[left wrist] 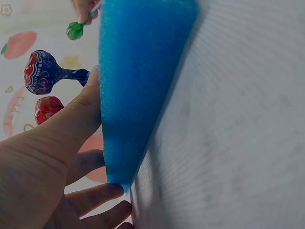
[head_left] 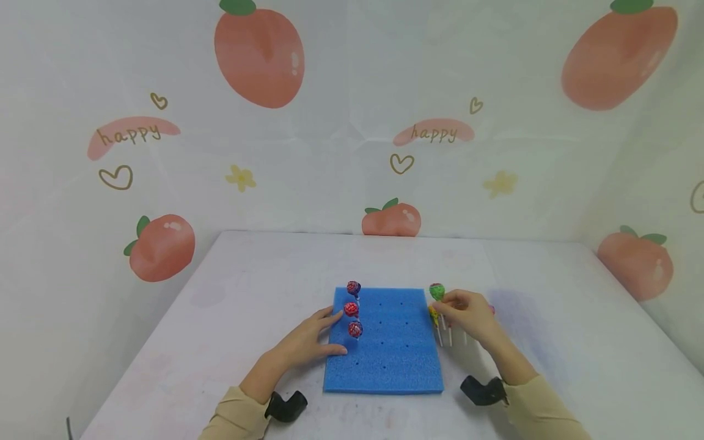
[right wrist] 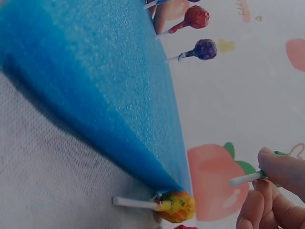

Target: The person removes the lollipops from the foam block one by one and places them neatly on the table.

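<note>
My left hand (head_left: pixel 304 343) rests on the left edge of a blue foam board (head_left: pixel 409 379) dotted with small holes, its thumb and fingers spread. Three wrapped lollipops stand upright in a column by that hand: a dark purple-red one (head_left: pixel 354 287) at the back, a red one (head_left: pixel 351 308) and another reddish one (head_left: pixel 355 329). Beyond the board's right edge, my right hand (head_left: pixel 474 315) pinches a green lollipop (head_left: pixel 437 291) by its stick just below the wrapper. In the right wrist view, the white stick (right wrist: pixel 245 179) pokes out past the fingertips, clear of the foam.
Lying beside the board's right edge are a yellow lollipop (right wrist: pixel 176 206) and several others, partly hidden under my right hand. A pinkish lollipop head (head_left: pixel 492 310) peeks out behind that hand. The white table (head_left: pixel 264 275) meets a fruit-printed cloth backdrop (head_left: pixel 341 153).
</note>
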`<state>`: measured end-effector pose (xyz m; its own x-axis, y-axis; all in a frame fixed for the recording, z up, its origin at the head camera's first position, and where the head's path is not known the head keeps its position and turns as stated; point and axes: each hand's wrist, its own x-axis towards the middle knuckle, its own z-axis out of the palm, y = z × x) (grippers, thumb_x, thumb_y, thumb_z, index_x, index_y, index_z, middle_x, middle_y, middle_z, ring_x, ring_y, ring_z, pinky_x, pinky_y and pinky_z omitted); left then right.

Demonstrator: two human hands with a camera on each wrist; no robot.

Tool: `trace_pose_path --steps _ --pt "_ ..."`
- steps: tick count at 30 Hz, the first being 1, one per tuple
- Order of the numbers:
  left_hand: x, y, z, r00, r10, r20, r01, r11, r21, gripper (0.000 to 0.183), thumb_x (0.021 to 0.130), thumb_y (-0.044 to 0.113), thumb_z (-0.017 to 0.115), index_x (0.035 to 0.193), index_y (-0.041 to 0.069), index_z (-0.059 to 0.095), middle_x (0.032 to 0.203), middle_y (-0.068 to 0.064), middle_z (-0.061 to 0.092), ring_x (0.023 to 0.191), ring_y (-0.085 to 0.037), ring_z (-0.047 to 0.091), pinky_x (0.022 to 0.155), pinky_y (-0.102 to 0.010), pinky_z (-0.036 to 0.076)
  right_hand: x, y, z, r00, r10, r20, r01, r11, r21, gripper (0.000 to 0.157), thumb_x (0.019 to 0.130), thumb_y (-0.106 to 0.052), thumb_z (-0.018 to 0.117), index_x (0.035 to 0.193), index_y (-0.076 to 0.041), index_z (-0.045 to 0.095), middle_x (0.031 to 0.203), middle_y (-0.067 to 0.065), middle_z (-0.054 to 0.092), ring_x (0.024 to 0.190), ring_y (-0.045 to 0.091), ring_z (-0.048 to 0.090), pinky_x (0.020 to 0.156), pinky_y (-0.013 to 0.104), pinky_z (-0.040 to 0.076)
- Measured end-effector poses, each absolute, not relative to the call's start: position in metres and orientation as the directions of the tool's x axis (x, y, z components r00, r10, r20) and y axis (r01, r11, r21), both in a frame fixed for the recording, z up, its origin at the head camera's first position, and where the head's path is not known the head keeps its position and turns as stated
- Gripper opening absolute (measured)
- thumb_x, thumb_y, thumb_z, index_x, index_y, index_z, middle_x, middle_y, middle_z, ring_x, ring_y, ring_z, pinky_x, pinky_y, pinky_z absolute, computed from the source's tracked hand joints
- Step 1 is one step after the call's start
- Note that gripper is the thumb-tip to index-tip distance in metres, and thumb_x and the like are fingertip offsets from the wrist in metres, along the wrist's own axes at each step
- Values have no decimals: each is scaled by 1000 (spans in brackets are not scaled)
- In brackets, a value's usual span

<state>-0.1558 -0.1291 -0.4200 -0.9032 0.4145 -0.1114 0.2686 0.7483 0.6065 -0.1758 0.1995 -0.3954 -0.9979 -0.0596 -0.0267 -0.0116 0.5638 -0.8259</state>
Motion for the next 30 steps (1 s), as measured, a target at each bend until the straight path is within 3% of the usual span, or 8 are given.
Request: trace_pose_path --steps 7,12,30 --pt "-156 -129 -420 -903 415 -110 267 744 613 75 79 42 71 142 12 41 150 -19 31 138 -42 30 108 -59 31 -174 209 -397 -999 -23 -27 7 617 -787 27 87 -26 66 95 -1 66 88 9 66 78 14 54 62 22 47" --pt "-156 -129 -421 -904 413 -113 266 748 609 76 79 42 71 142 12 41 150 -19 31 138 -42 30 108 -59 31 -172 217 -397 -999 -19 -29 11 622 -783 29 87 -27 66 98 -1 66 88 10 66 77 14 56 63 24 49" --pt "-158 -130 -423 -901 420 -110 273 746 608 77 79 44 70 142 11 40 151 -19 31 138 -41 29 108 -58 31 -166 239 -394 -997 48 -56 73 679 -731 41 88 -34 64 106 3 63 106 21 65 96 28 60 69 24 50"
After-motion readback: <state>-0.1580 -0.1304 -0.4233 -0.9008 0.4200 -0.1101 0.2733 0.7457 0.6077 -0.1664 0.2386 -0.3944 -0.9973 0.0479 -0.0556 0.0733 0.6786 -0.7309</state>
